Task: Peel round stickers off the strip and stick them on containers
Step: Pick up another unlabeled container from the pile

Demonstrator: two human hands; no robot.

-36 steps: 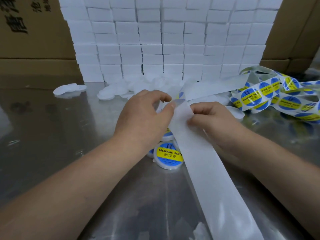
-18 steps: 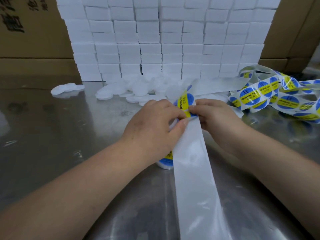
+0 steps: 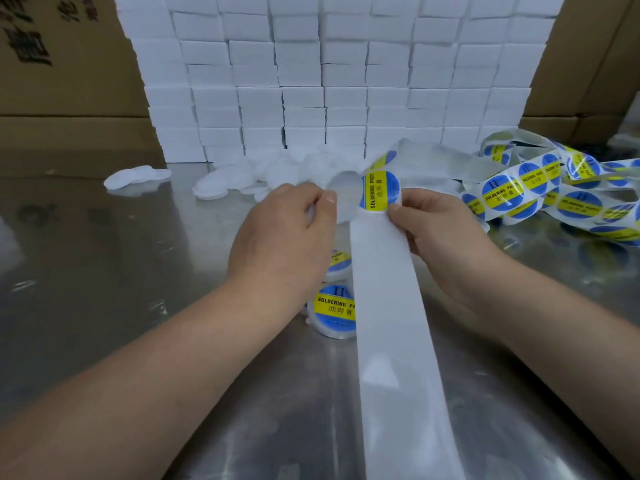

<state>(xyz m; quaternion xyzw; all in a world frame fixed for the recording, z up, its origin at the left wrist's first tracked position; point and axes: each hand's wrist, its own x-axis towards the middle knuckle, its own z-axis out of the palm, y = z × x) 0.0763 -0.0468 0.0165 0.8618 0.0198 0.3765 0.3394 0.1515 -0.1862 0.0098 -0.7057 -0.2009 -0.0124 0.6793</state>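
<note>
A metal table [image 3: 104, 306] is seen across the whole lower view. A wall of white boxes [image 3: 332, 81] is stacked at its far edge, and brown cartons [image 3: 62, 64] are set behind that on both sides.

A bare white strip [image 3: 391, 323] is stretched from the near edge up to the hands. Its stickered length [image 3: 540, 199] is heaped in loops at the right, well apart from the left hand.

The left hand [image 3: 280, 244] is held left of the strip's top with its fingers curled. A white round piece [image 3: 343, 199] is pinched under its thumb; whether this is a lid or a container cannot be told through the blur. The right hand [image 3: 440, 237] is closed on the strip's upper right edge, which is pinched between thumb and fingers.

Loose white discs [image 3: 221, 181] are scattered before the boxes, with a few more [image 3: 138, 174] farther left.

Two labelled containers are found just left of the strip: one [image 3: 334, 313] near the left wrist, the other [image 3: 337, 265] half hidden behind the left hand.

One sticker [image 3: 379, 192], blue and yellow, is held upright at the strip's top, between the two thumbs and just beside the round piece. Whether it is fully peeled off cannot be told.
</note>
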